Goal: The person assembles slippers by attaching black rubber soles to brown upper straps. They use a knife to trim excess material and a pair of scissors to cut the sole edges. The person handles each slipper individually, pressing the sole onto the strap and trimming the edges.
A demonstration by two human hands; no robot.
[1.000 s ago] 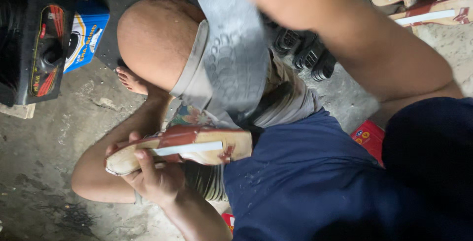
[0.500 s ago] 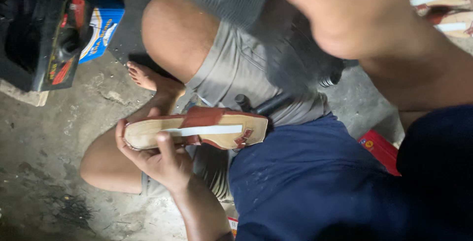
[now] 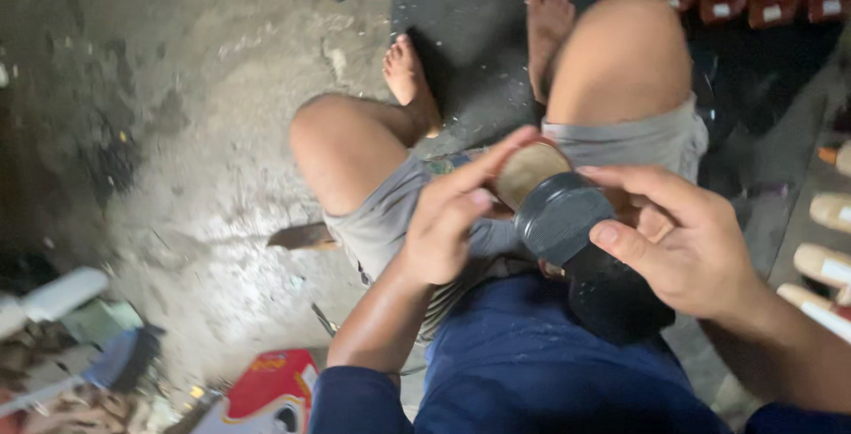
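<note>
Left hand [image 3: 448, 226] pinched tan sandal [image 3: 530, 171] over lap, right hand [image 3: 683, 243] gripped black sole piece [image 3: 576, 239] against it, bare knees beneath, sandals [image 3: 824, 248] lined right, red box [image 3: 266, 394] on concrete floor [image 3: 204, 177]

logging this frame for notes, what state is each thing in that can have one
left hand: fingers pressed on the tan insole end of the sandal
right hand: gripping the sandal from the side
tan sandal with black rubber sole: lifted over the lap, sole side toward the camera
row of pale sandals: lying on the floor at right, untouched
red carton: lying on the floor
</note>
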